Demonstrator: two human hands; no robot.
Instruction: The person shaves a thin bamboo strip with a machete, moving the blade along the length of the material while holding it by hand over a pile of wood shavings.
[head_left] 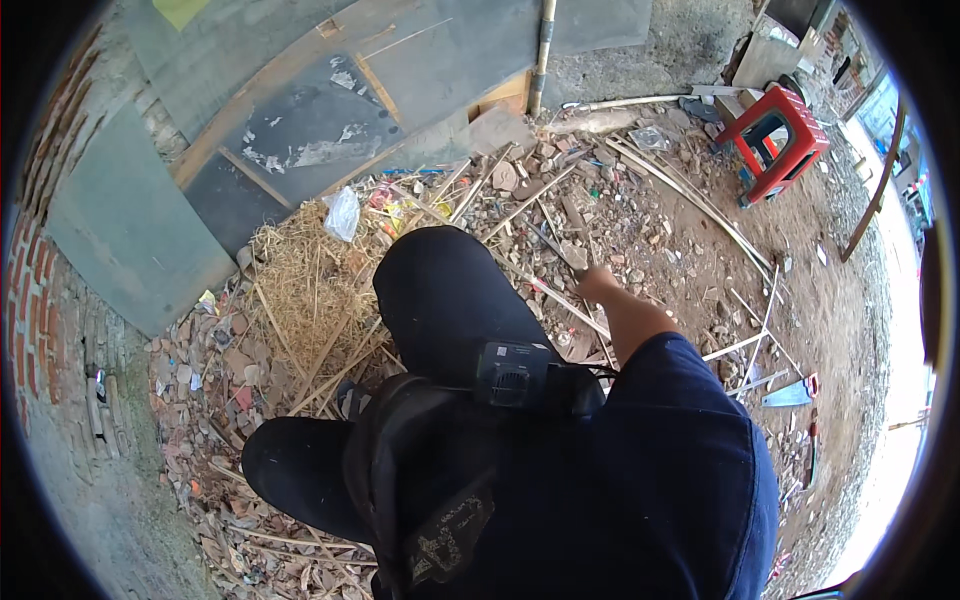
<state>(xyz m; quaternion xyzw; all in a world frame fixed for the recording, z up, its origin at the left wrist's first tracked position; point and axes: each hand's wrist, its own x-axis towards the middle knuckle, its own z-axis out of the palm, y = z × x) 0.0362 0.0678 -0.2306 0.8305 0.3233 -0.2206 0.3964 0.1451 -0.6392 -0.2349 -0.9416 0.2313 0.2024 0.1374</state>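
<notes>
My right hand [598, 285] reaches out ahead of my knees, low over the rubble. Its fingers are closed round the end of a long, narrow, dark tool [548, 240] that looks like a knife blade. The tool points away to the upper left, and its handle is hidden in my grip. Thin split bamboo strips [555, 295] lie on the ground beside and under this hand. My left hand is out of sight, with my dark-clothed body and bent legs filling the lower middle.
Straw [310, 290] is heaped left of my knee beside a clear plastic bag [342, 214]. A red plastic stool [775, 145] stands at the far right. A handsaw [790, 392] lies on the dirt to the right. Grey boards [300, 130] lean along the wall ahead.
</notes>
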